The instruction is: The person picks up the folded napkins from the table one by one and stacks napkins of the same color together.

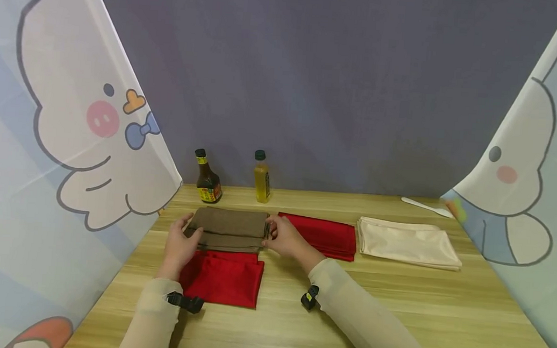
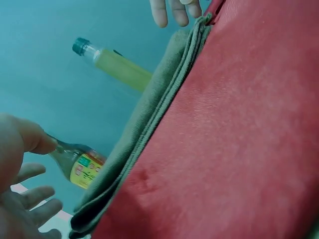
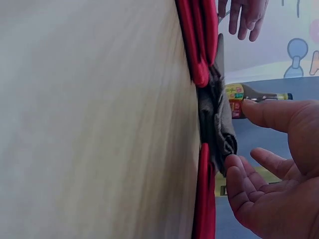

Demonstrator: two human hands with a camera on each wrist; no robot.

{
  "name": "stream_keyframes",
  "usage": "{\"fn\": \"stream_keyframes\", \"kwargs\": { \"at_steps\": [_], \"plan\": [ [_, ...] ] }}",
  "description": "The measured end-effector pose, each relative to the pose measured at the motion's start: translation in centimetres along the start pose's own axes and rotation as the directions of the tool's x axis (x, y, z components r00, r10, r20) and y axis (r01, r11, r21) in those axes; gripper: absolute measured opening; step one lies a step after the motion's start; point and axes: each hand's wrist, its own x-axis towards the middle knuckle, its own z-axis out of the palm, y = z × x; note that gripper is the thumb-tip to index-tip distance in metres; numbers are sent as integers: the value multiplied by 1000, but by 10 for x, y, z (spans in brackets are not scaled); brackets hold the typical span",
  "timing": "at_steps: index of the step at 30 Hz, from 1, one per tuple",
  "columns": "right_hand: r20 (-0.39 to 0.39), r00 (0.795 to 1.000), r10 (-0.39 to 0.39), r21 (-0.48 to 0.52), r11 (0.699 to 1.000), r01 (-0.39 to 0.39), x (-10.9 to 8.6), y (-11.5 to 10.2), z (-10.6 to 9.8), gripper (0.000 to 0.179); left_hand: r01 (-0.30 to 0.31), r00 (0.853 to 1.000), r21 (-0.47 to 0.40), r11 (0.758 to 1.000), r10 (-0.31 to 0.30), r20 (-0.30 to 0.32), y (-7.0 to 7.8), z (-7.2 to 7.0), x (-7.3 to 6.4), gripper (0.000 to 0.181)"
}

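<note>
A folded brown cloth (image 1: 228, 223) lies on the table between my hands, its layers showing along the near edge. My left hand (image 1: 179, 248) is at its left end, thumb and fingers spread apart, as the left wrist view also shows. At the cloth's right end is my right hand (image 1: 285, 238); its fingertips are right at the folded edge, with the thumb (image 3: 271, 113) well apart from them. Just in front of the brown cloth lies a folded red cloth (image 1: 224, 281), close under my left wrist. Another folded red cloth (image 1: 324, 239) sits behind my right hand.
Farther right lies a folded cream cloth (image 1: 404, 243). A dark sauce bottle (image 1: 208, 180) and a yellow oil bottle (image 1: 262, 179) stand at the back left. Near the back right corner is a white spoon (image 1: 426, 207). Fabric walls with cartoon prints enclose the wooden table (image 1: 419, 313).
</note>
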Motion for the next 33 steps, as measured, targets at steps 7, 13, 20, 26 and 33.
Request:
{"fn": "stream_keyframes", "kwargs": {
  "at_steps": [7, 13, 20, 26, 33],
  "plan": [
    [77, 996, -34, 85, 996, 28, -15, -8, 0, 66, -196, 977, 49, 979, 190, 97, 1, -12, -13, 50],
    [94, 994, -61, 55, 997, 56, -25, -13, 8, 62, -317, 944, -3, 949, 316, 95, -6, -16, -24, 42],
    [117, 991, -60, 30, 998, 57, -29, -16, 18, 58, -291, 954, -97, 952, 296, 50, -19, -24, -30, 37],
    [134, 989, -69, 13, 998, 68, -32, -20, 20, 56, -207, 971, -125, 970, 219, 95, -26, -35, -30, 38],
    [161, 986, -39, -6, 999, 40, -35, -24, 19, 47, -179, 974, -96, 979, 190, 124, -31, -43, -29, 40]
  ]
}}
